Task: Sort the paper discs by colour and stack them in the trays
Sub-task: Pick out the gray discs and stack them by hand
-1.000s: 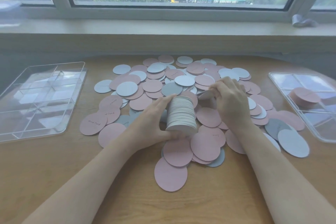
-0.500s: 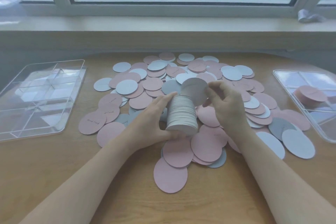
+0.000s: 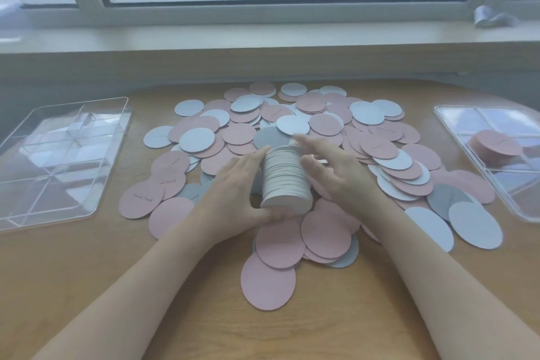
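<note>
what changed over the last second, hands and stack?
The right hand lifted a pale disc out of the pile, laid it on the white stack, and now rests open against the stack's side. The left hand kept its grip on the stack. The pink stack in the right tray is unchanged.

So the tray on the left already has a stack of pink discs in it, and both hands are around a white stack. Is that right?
Not quite: in the head view the pink stack sits in the right tray; the left tray holds no discs. The left hand and right hand do flank the white stack.
</note>
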Demonstrator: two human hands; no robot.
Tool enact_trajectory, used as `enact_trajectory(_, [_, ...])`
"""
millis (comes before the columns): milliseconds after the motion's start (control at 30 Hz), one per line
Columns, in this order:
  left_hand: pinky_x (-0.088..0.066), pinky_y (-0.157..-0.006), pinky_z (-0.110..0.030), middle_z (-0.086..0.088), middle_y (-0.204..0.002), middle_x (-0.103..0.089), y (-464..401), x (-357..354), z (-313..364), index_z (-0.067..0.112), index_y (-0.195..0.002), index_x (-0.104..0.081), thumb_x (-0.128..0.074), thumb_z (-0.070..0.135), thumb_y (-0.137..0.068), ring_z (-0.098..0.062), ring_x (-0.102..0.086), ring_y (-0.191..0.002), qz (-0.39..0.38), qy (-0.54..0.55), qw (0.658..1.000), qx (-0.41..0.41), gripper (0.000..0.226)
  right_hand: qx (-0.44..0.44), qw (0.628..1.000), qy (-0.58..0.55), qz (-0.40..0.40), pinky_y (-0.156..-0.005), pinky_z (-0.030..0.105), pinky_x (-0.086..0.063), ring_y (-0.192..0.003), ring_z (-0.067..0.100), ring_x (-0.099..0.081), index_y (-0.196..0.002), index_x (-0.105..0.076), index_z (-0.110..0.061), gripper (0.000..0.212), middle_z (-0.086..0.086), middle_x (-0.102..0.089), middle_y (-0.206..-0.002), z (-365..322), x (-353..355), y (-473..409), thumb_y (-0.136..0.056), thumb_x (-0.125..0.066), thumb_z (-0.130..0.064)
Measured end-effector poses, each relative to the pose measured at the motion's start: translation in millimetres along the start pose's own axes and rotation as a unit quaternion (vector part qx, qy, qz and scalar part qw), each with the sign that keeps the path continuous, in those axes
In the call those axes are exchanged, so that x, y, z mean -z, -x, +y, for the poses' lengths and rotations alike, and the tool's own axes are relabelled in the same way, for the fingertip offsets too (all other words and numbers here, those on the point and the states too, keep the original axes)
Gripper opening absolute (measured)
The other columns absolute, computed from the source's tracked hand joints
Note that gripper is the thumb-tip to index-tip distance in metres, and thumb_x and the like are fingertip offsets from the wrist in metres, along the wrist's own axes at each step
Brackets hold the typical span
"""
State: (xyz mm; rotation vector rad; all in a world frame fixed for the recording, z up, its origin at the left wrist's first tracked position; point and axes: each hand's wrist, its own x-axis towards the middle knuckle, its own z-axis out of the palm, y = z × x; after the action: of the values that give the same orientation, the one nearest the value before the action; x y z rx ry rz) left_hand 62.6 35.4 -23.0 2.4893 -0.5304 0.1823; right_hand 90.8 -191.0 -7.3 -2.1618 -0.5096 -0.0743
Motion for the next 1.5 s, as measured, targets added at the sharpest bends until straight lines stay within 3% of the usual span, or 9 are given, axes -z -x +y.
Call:
enact_trajectory(167, [-0.022, -0.114, -0.035, 0.007, -0.16, -0.024, 1, -4, 3, 0.016, -0.159, 0.012, -0.03, 0.091, -0.069, -0.014, -0.025, -0.139, -0.032, -0.126, 0.991, 0.014, 0.124, 0.004, 0.991, 0.016, -0.13, -0.1, -0.005, -0.011, -0.141, -0.012, -0.018, -0.156, -0.007, -0.042, 0.081, -0.022, -0.021, -0.158, -6, -11, 4, -0.085, -0.028, -0.076])
enact_trajectory(267, [-0.014, -0.112, -0.031, 0.005, -0.162, -0.018, 1, -5, 5, 0.015, -0.157, 0.019, -0.028, 0.09, -0.069, -0.014, -0.02, -0.139, -0.045, -0.127, 0.991, 0.021, 0.125, 0.0, 0.991, 0.016, -0.131, -0.099, -0.007, -0.004, -0.143, -0.01, -0.008, -0.157, 0.0, -0.041, 0.082, -0.02, -0.011, -0.161, -8, -15, 5, -0.086, -0.024, -0.075])
enact_trajectory(467, [-0.026, -0.118, -0.047, 0.011, -0.153, -0.034, -3, 8, 2, 0.024, -0.159, -0.014, -0.059, 0.078, -0.069, -0.007, -0.031, -0.139, -0.068, -0.003, 0.998, 0.009, 0.114, -0.002, 0.995, 0.02, -0.099, -0.118, 0.023, -0.014, -0.146, -0.003, -0.014, -0.158, -0.011, -0.031, 0.087, -0.015, -0.018, -0.16, -7, -16, 7, -0.085, -0.026, -0.076])
enact_trajectory(567, [-0.04, -0.108, -0.046, 0.017, -0.136, -0.05, -2, 10, 0, 0.03, -0.15, -0.035, -0.078, 0.065, -0.07, -0.004, -0.048, -0.128, -0.037, 0.057, 0.998, 0.015, 0.097, 0.012, 0.995, 0.014, -0.1, -0.111, 0.01, -0.018, -0.139, -0.012, -0.02, -0.157, -0.021, -0.028, 0.092, -0.02, -0.023, -0.153, -9, -7, 7, -0.081, -0.038, -0.076])
enact_trajectory(633, [-0.043, -0.106, -0.044, 0.017, -0.134, -0.053, 2, 9, 1, 0.033, -0.149, -0.035, -0.08, 0.065, -0.069, -0.005, -0.051, -0.124, -0.03, 0.068, 0.997, 0.026, 0.097, 0.003, 0.993, -0.005, -0.12, -0.108, 0.008, -0.024, -0.132, -0.018, -0.028, -0.154, -0.029, -0.032, 0.093, -0.025, -0.031, -0.148, -9, 7, 8, -0.074, -0.054, -0.073])
enact_trajectory(767, [-0.042, -0.108, -0.04, 0.017, -0.135, -0.05, 5, 9, 5, 0.028, -0.155, -0.03, -0.078, 0.068, -0.068, 0.002, -0.05, -0.121, -0.025, 0.057, 0.998, 0.032, 0.107, -0.003, 0.99, 0.011, -0.14, -0.114, 0.039, -0.036, -0.134, -0.004, -0.043, -0.148, -0.033, -0.048, 0.089, -0.03, -0.042, -0.145, -2, 22, 13, -0.071, -0.076, -0.056])
enact_trajectory(967, [-0.035, -0.105, -0.015, 0.013, -0.142, -0.045, 9, 18, -1, 0.018, -0.157, -0.029, -0.084, 0.042, -0.077, 0.003, -0.048, -0.125, -0.05, 0.106, 0.993, 0.006, 0.1, 0.009, 0.993, -0.017, -0.116, -0.113, 0.033, -0.04, -0.13, 0.0, -0.05, -0.148, -0.042, -0.03, 0.082, -0.018, -0.049, -0.139, -12, 22, 19, -0.077, -0.082, -0.024])
enact_trajectory(1233, [-0.038, -0.109, -0.022, 0.017, -0.134, -0.053, 29, 57, -11, 0.027, -0.151, -0.043, -0.082, 0.048, -0.076, -0.004, -0.047, -0.132, 0.068, 0.178, 0.982, -0.003, 0.088, 0.082, 0.993, -0.012, -0.08, -0.11, 0.024, -0.039, -0.131, 0.004, -0.049, -0.141, -0.047, -0.038, 0.073, -0.022, -0.049, -0.138, -62, 8, -1, -0.08, -0.081, -0.019])
enact_trajectory(1500, [-0.041, -0.104, -0.016, 0.012, -0.143, -0.052, 80, 173, -83, 0.024, -0.151, -0.043, -0.082, 0.016, -0.081, 0.002, -0.054, -0.127, 0.17, 0.149, 0.972, 0.068, 0.081, 0.208, 0.971, -0.075, -0.084, -0.108, 0.041, -0.045, -0.131, 0.018, -0.051, -0.144, -0.05, -0.021, 0.066, -0.007, -0.054, -0.14, -147, -101, -98, -0.084, -0.077, -0.021])
